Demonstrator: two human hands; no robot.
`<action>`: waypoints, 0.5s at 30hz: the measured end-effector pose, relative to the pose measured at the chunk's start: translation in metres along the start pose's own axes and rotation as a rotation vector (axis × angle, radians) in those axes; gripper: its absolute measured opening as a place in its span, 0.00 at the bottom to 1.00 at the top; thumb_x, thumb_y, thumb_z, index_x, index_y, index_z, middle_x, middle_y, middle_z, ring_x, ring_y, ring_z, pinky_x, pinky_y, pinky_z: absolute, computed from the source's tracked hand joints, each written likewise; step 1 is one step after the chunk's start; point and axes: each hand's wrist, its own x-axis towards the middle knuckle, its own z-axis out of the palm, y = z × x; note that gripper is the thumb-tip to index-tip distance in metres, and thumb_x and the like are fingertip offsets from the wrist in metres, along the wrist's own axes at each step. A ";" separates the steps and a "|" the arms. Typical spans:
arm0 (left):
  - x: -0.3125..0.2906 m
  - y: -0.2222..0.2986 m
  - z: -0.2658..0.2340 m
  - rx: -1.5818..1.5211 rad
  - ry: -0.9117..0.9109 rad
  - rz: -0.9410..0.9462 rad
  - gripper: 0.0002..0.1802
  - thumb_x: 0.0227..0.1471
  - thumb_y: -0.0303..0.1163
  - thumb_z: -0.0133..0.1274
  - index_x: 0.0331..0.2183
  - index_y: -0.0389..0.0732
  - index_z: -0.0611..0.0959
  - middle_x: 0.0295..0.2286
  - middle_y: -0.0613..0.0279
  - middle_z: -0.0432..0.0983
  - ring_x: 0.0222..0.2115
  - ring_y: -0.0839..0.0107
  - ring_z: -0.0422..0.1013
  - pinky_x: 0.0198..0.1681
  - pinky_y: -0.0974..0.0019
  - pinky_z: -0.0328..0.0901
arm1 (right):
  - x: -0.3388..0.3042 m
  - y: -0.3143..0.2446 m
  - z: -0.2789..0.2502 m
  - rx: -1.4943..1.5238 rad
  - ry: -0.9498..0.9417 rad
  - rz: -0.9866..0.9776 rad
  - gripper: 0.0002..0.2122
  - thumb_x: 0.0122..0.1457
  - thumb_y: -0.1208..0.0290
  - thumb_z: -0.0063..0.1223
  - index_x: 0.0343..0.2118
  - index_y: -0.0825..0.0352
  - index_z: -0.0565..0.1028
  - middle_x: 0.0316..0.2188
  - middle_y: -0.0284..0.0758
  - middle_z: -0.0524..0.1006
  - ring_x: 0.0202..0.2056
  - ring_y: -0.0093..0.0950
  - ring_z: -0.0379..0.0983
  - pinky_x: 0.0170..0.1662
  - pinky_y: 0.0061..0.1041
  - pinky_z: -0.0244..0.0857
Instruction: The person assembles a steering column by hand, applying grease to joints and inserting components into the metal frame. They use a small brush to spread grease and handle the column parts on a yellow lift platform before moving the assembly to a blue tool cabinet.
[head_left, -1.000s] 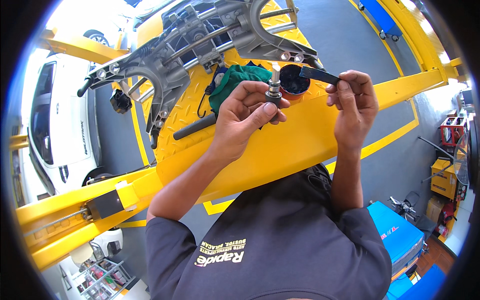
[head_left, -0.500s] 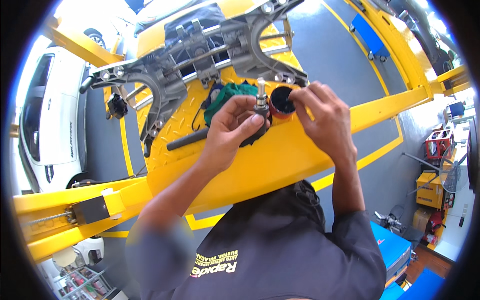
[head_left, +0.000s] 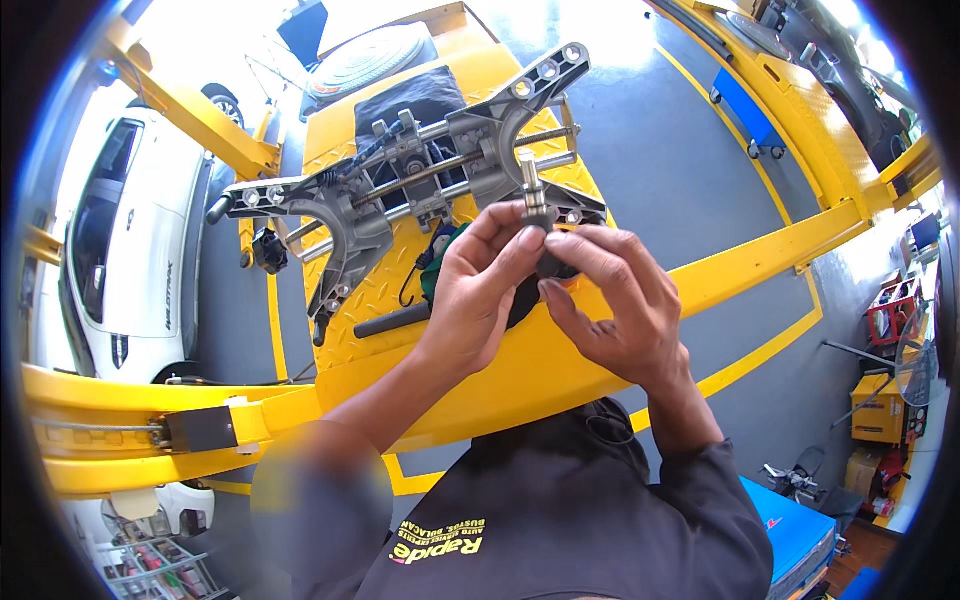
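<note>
One pinch by the left hand [head_left: 480, 278] on an upright, dark-collared metal fitting [head_left: 534, 198]; close to curved right hand [head_left: 626, 305], cannot tell whether gripping. Apparently two-handed work at its base, calling for steady left hold. Beyond: grey clamp frame [head_left: 352, 233] on yellow platform [head_left: 378, 290].
</note>
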 end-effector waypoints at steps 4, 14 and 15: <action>0.017 0.002 0.037 0.034 0.032 0.083 0.18 0.65 0.29 0.62 0.53 0.36 0.77 0.44 0.62 0.82 0.45 0.76 0.78 0.52 0.70 0.72 | 0.019 0.000 -0.002 -0.029 0.183 0.062 0.22 0.54 0.76 0.73 0.52 0.66 0.78 0.43 0.40 0.81 0.39 0.34 0.83 0.39 0.30 0.79; 0.052 -0.001 0.064 0.008 0.029 0.159 0.12 0.66 0.30 0.61 0.47 0.39 0.78 0.41 0.60 0.81 0.43 0.75 0.78 0.47 0.71 0.72 | 0.051 0.024 -0.005 -0.243 0.260 -0.013 0.17 0.58 0.75 0.70 0.48 0.71 0.77 0.38 0.43 0.81 0.36 0.38 0.84 0.36 0.30 0.80; 0.054 -0.001 0.061 0.026 0.019 0.166 0.11 0.66 0.30 0.61 0.47 0.39 0.77 0.41 0.60 0.81 0.43 0.75 0.78 0.47 0.71 0.72 | 0.053 0.025 -0.005 -0.245 0.257 -0.008 0.16 0.58 0.75 0.70 0.47 0.72 0.77 0.38 0.44 0.82 0.35 0.39 0.84 0.36 0.31 0.80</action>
